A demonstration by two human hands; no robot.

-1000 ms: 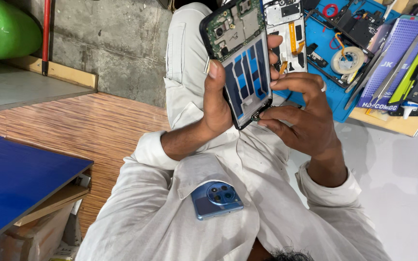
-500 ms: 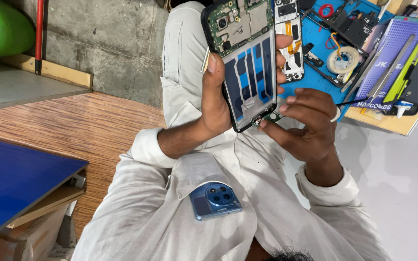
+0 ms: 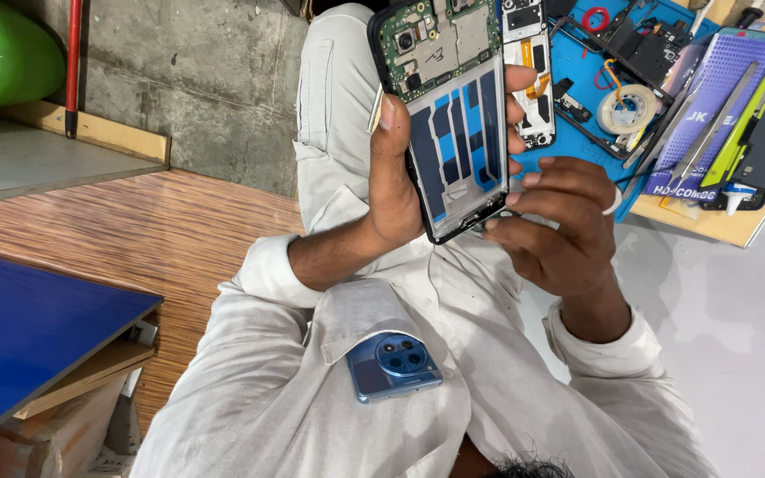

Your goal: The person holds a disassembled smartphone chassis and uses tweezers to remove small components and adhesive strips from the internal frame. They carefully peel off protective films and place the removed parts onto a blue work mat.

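Opened phone (image 3: 449,115) held upright over the lap, back cover off, green board bare, blue strips showing in the empty lower bay. Left hand (image 3: 396,181) clamped round its left edge; right hand (image 3: 555,221) pinching at the bottom edge, fingers curled. Versus 0.5 seconds back: phone barely shifted, right hand lower.

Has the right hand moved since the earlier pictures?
Yes, slightly: the right hand has drawn back from the tape roll toward the body, at the opened phone.
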